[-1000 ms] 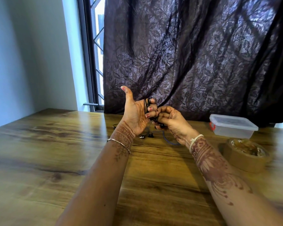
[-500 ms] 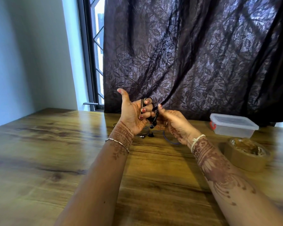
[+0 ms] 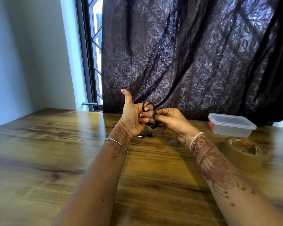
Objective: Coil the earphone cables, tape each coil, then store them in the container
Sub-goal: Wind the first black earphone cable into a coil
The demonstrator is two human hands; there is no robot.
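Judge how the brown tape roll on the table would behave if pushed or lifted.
The tape roll lies flat on the table, so a push would probably slide it, not roll it. It looks thick and rigid, so it likely keeps its shape when gripped. Stood on edge, it would probably roll.

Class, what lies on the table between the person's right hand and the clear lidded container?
Nothing: the head view shows only bare wooden table between right hand and container.

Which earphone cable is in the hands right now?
The black cable, wound round the fingers of the left hand; the blue cable lies on the table.
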